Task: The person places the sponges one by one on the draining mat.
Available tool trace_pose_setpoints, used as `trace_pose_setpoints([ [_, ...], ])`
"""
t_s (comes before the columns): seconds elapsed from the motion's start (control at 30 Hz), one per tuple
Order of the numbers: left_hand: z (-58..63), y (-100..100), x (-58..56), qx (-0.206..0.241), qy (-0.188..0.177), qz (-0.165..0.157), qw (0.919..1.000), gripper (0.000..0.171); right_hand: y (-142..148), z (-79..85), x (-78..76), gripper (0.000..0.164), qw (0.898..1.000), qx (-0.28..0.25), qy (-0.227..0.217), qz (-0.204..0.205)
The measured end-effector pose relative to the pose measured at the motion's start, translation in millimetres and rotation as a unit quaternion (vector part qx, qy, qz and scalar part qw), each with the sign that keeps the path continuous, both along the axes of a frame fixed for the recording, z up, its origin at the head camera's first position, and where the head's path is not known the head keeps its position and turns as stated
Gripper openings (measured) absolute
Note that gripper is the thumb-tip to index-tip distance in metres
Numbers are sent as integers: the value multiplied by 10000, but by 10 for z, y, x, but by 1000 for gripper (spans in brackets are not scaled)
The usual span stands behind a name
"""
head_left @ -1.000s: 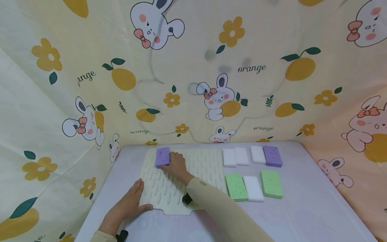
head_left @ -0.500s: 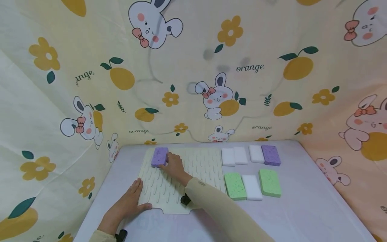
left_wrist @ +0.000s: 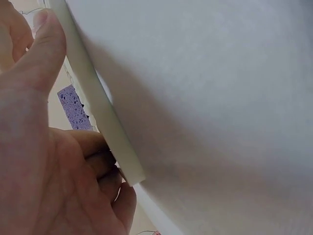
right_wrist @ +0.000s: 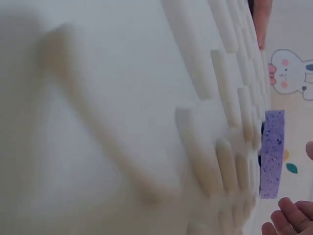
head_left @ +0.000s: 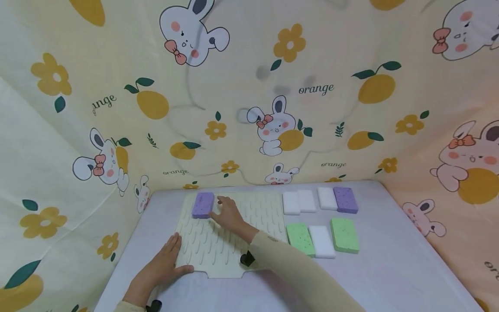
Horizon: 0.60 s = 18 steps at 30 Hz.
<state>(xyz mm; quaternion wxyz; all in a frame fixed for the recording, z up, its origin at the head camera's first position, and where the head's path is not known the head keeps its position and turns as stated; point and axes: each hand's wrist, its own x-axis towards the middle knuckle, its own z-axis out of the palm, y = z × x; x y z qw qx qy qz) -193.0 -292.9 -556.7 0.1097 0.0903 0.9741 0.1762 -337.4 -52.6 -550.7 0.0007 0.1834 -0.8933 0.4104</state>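
Note:
A purple sponge [head_left: 203, 205] lies flat on the far left part of a cream ridged mat [head_left: 261, 208]. My right hand [head_left: 231, 216] is just to the sponge's right, thumb and fingers spread apart, the thumb tip by its near right corner. In the right wrist view the sponge [right_wrist: 273, 154] stands beyond the mat's ridges, with fingertips [right_wrist: 289, 215] close below it. My left hand [head_left: 163, 262] rests along the mat's left edge, its thumb at the near left corner. The left wrist view shows that hand's fingers against the mat's thick edge [left_wrist: 105, 120].
To the mat's right, several sponges lie in two rows on the pale table [head_left: 382, 268]: white sponges [head_left: 291, 203] and a purple one [head_left: 345, 200] behind, green ones [head_left: 345, 235] with a white one [head_left: 322, 242] in front. A printed cloth [head_left: 234, 86] hangs behind.
My right hand has shifted the purple sponge slightly left across the mat and let go of it, its fingers now spread away to the right. My left hand stays at the mat's edge.

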Motion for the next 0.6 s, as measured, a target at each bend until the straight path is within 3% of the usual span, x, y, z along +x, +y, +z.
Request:
trace_pose_setpoints([
  [0.23,3,-7,12,49,8,-47,10000,126,194,64,48,71,9997,-207,91,87],
  [0.6,30,11,28,71,51,-49,10000,125,529,111,6,85,9996,80,96,233],
])
